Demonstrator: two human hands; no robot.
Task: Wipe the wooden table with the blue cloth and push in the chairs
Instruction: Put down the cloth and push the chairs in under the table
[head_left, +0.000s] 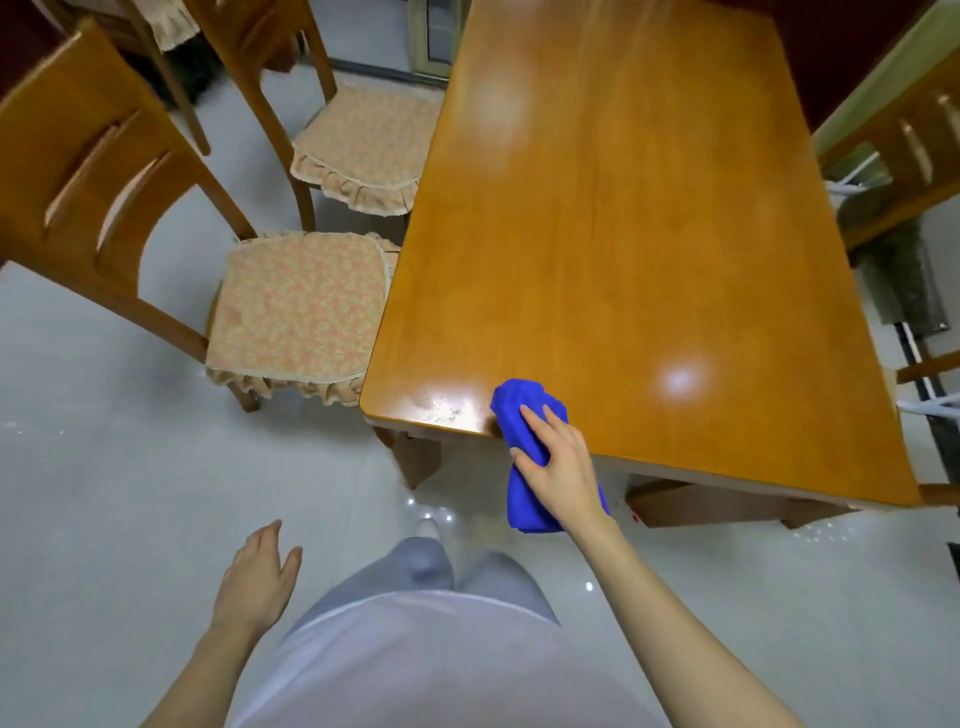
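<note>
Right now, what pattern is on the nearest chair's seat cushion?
The seat cushion is a pinkish-beige floral print; head view.

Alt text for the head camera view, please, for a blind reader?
A right hand grips a blue cloth at the near edge of a wooden table. The left hand hangs open; two cushioned chairs stand pulled out.

Pretty bright, even indoor light, from overhead judging by the reflections. The glossy surface (649, 249) throws back two soft white glare blobs, one near the close edge and one at the far end, plus a shiny patch at the near corner. The pale floor (104, 467) has tiny sparkly reflections too. Shadows are faint. The wide-angle lens bends the chair (93, 171) at the left edge hard. Everything's a bit soft, especially the left hand (260, 577) and the washed-out shirt (441, 665) at the bottom. The blue cloth (524, 410) looks oversaturated.
</note>
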